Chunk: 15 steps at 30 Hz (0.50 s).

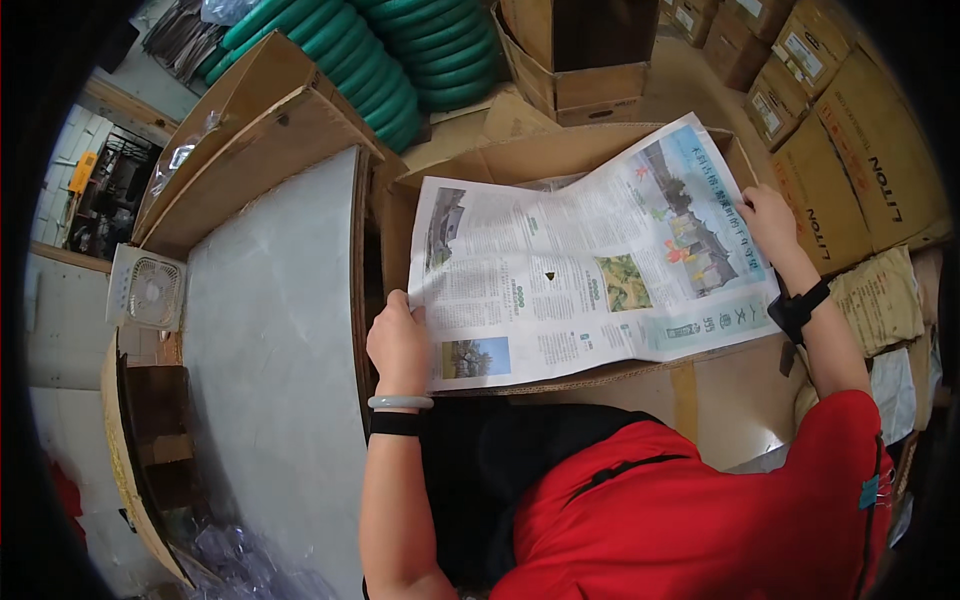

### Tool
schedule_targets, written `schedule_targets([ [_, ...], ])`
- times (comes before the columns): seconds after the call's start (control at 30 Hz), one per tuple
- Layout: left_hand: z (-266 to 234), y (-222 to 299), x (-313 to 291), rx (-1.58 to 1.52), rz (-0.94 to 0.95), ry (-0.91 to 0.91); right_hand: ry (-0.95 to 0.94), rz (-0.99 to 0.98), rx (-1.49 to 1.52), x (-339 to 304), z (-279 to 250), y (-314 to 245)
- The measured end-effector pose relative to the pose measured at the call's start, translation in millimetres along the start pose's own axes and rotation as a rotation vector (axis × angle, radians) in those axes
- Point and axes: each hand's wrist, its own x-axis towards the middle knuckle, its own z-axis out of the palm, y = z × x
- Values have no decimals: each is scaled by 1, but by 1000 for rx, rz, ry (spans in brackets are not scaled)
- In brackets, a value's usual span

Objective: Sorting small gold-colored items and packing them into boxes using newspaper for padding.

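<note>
An open newspaper sheet (580,260) with colour pictures lies spread over the top of a cardboard box (520,155) in front of me. My left hand (398,340) grips the sheet's near left edge, thumb on top. A pale bangle and a black band circle that wrist. My right hand (768,222) rests flat on the sheet's far right edge, with a black watch on the wrist. My red top and black apron fill the lower frame.
A grey flat board (280,330) lies on an open carton to my left. Green coiled hoses (390,50) are stacked behind. An open brown box (580,60) stands at the back, with stacked printed cartons (850,150) at right. A small white fan (150,290) sits at left.
</note>
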Motion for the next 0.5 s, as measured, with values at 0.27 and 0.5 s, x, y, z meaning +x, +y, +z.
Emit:
schedule_targets([
  [0.27,14,-5,15,-7,-33,-110,-245,153,167,21,4,8],
  [0.5,12,-1,36,-447,-330,-387,-425,167,186,29,9,6],
])
